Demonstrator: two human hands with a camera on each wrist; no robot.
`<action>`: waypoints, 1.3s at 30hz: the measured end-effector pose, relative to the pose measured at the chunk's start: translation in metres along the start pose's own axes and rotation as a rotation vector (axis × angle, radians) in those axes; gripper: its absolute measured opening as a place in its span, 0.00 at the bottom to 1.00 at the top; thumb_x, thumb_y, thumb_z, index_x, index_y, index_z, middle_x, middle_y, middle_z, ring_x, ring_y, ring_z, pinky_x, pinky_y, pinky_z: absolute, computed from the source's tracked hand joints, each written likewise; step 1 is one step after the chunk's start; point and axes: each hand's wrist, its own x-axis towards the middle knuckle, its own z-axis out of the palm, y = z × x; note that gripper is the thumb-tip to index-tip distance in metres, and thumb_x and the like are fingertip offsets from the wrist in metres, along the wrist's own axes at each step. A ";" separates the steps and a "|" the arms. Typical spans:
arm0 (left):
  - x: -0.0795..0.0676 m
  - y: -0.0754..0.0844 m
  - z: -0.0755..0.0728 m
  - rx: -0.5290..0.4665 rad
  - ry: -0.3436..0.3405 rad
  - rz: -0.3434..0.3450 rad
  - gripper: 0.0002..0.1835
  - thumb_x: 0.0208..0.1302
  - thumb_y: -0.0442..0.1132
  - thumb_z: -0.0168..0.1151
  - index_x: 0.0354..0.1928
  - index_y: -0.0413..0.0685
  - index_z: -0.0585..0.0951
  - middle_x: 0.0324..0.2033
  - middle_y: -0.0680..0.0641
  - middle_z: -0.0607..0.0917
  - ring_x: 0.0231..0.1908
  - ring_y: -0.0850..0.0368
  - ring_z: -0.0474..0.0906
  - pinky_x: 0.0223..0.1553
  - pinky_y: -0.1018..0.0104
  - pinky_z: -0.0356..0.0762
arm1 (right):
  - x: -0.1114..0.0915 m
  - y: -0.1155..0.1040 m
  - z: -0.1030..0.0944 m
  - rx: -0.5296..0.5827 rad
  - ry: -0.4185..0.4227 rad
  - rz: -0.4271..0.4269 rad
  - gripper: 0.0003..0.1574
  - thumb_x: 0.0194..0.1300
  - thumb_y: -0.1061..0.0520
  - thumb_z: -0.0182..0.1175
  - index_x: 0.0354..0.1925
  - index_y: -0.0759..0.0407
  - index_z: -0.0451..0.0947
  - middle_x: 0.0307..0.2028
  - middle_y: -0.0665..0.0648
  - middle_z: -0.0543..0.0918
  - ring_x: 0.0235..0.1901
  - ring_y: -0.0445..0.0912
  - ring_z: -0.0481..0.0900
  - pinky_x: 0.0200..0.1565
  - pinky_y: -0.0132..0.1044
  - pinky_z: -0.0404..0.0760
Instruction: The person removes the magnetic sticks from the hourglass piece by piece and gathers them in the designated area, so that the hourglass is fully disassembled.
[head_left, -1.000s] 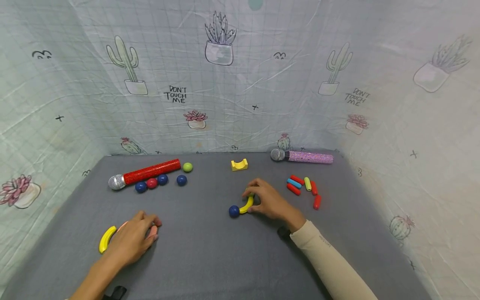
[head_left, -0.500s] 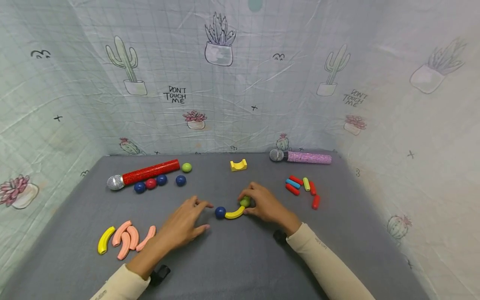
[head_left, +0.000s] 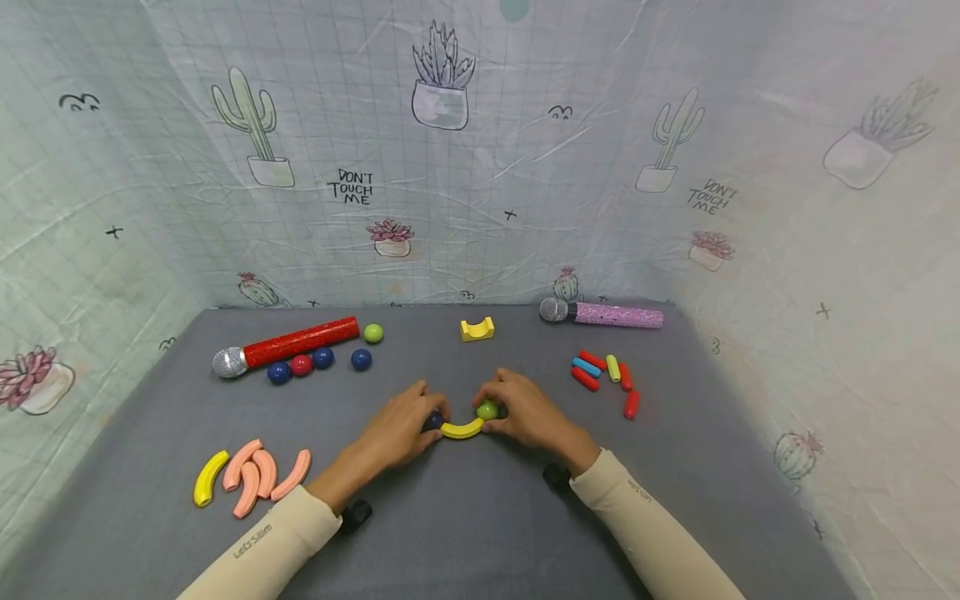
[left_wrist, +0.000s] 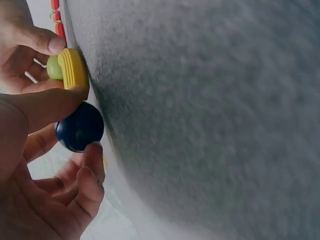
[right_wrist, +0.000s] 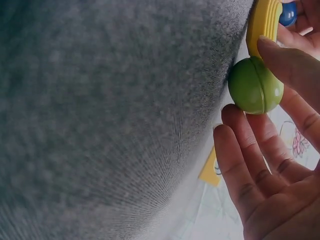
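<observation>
Near the middle of the table, a yellow curved rod point(head_left: 462, 429) lies between a blue ball point(left_wrist: 80, 127) at its left end and a green ball point(head_left: 487, 410) at its right end. My left hand point(head_left: 403, 425) pinches the blue ball between thumb and fingers, with the thumb tip right at the rod's end in the left wrist view. The green ball point(right_wrist: 256, 86), marked by a seam, is held by my right hand point(head_left: 525, 410). Its thumb reaches the rod's ribbed yellow side point(right_wrist: 264, 25), while the fingertips sit below the ball.
Several pink curved rods point(head_left: 292, 475) and another yellow one point(head_left: 211, 477) lie at left. Behind are a red microphone point(head_left: 300, 340) with loose balls point(head_left: 362, 359), a yellow cradle-shaped block point(head_left: 477, 330) and a pink microphone point(head_left: 618, 315). Short coloured rods point(head_left: 586, 378) lie at right.
My left hand has left the pink rods and come right to the blue ball, now gripping it. The right hand has shifted the joined pieces left, turning the rod nearly level.
</observation>
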 end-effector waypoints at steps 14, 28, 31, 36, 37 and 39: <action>-0.014 -0.077 -0.061 0.124 0.073 -0.137 0.14 0.62 0.36 0.78 0.48 0.47 0.87 0.43 0.42 0.83 0.46 0.43 0.82 0.51 0.42 0.82 | -0.002 -0.001 -0.002 0.033 -0.016 0.018 0.17 0.63 0.53 0.79 0.50 0.51 0.88 0.42 0.50 0.80 0.41 0.44 0.78 0.44 0.37 0.76; -0.007 -0.121 -0.083 0.224 0.057 -0.206 0.15 0.58 0.34 0.80 0.46 0.46 0.86 0.44 0.38 0.83 0.48 0.38 0.80 0.50 0.38 0.82 | -0.003 -0.001 0.000 0.042 -0.026 0.026 0.19 0.63 0.54 0.79 0.52 0.51 0.88 0.43 0.49 0.81 0.41 0.43 0.78 0.45 0.36 0.77; -0.005 -0.121 -0.082 0.226 0.073 -0.210 0.15 0.59 0.33 0.79 0.46 0.46 0.85 0.46 0.37 0.82 0.50 0.37 0.79 0.49 0.37 0.82 | -0.003 -0.001 0.000 0.049 -0.033 0.030 0.20 0.63 0.54 0.78 0.53 0.51 0.88 0.44 0.48 0.81 0.42 0.43 0.80 0.47 0.38 0.79; -0.005 -0.102 -0.082 0.231 0.158 -0.173 0.16 0.58 0.31 0.79 0.47 0.45 0.86 0.45 0.36 0.81 0.49 0.36 0.77 0.40 0.42 0.84 | -0.004 -0.002 0.000 0.085 -0.033 0.024 0.20 0.63 0.56 0.79 0.53 0.52 0.87 0.46 0.50 0.83 0.45 0.44 0.84 0.49 0.40 0.81; -0.005 -0.094 -0.081 0.234 0.174 -0.156 0.16 0.58 0.31 0.79 0.48 0.44 0.86 0.44 0.37 0.80 0.48 0.37 0.77 0.38 0.43 0.84 | -0.004 -0.002 0.000 0.095 -0.029 0.021 0.20 0.63 0.56 0.79 0.53 0.53 0.87 0.46 0.50 0.84 0.45 0.45 0.84 0.50 0.40 0.82; -0.005 -0.077 -0.075 0.242 0.197 -0.111 0.16 0.58 0.33 0.80 0.47 0.45 0.87 0.42 0.39 0.80 0.45 0.40 0.76 0.36 0.47 0.83 | -0.004 -0.002 0.000 0.123 -0.024 0.017 0.21 0.62 0.58 0.79 0.53 0.54 0.87 0.46 0.51 0.85 0.45 0.45 0.86 0.49 0.40 0.84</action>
